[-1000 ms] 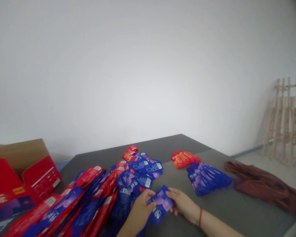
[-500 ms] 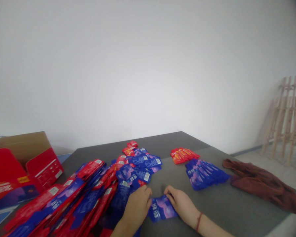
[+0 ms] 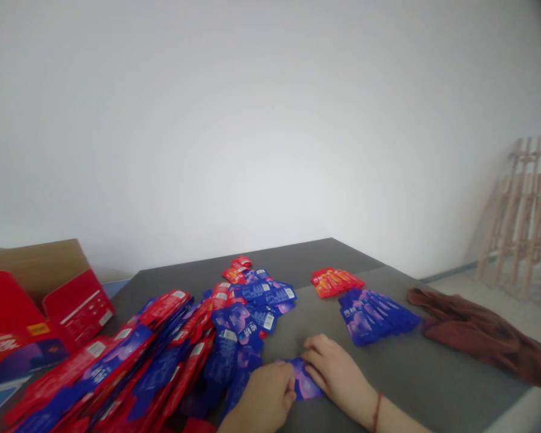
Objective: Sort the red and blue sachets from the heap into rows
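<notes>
A blue packet with purple round shapes [image 3: 307,385] lies on the grey table between my two hands. My left hand [image 3: 270,391] is closed on its left part, the fingers curled in. From the other side my right hand [image 3: 333,370] rests with bent fingers over the packet's upper right edge, gripping it. To the left spreads a loose pile of red and blue packets [image 3: 162,361]. Beyond my right hand lie a fanned row of blue packets [image 3: 374,317] and, behind it, a fanned row of red-orange packets [image 3: 336,281].
An open red cardboard box [image 3: 79,307] stands at the far left. Brown cloth [image 3: 473,331] lies along the right edge of the grey table [image 3: 415,373]. A wooden rack [image 3: 518,210] leans against the white wall at the right.
My left hand has moved right over the packet's left part and curled tighter, covering its lettering. My right hand has shifted slightly right, its fingers further over the packet.
</notes>
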`<state>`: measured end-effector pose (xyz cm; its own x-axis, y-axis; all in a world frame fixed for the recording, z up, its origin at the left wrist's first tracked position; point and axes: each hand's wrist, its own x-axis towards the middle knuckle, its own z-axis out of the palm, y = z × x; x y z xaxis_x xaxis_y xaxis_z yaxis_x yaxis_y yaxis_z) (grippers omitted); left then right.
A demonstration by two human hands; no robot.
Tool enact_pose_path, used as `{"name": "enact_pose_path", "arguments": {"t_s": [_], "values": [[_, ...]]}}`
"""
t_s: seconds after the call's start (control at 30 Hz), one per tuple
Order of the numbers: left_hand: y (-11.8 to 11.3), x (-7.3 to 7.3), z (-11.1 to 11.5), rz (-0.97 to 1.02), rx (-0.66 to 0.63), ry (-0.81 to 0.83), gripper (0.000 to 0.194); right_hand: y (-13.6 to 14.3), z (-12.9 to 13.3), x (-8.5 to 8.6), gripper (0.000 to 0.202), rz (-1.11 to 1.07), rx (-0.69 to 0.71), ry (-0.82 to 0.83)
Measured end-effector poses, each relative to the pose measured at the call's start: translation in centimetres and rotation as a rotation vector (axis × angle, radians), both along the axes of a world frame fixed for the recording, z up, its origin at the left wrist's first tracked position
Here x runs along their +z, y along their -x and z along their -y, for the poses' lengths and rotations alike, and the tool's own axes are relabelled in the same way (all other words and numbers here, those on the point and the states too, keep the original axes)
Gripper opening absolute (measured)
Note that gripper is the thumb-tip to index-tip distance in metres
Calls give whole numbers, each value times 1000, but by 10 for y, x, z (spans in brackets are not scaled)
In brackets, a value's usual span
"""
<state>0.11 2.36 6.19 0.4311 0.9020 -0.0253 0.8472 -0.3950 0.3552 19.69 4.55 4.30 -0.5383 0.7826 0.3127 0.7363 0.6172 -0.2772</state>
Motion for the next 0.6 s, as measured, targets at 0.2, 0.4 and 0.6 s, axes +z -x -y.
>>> {"name": "enact_pose_path", "arguments": {"t_s": [0.2, 0.4, 0.6], "values": [[-5, 4, 1, -1, 24, -38, 13, -13, 19, 1, 66, 130, 196, 267], [-8, -7, 12, -167, -115, -290, 38, -15, 22, 17, 69, 180, 193, 361], [33, -54, 20, -396, -379, -735, 34, -25, 17, 14, 67, 140, 262, 296]]}}
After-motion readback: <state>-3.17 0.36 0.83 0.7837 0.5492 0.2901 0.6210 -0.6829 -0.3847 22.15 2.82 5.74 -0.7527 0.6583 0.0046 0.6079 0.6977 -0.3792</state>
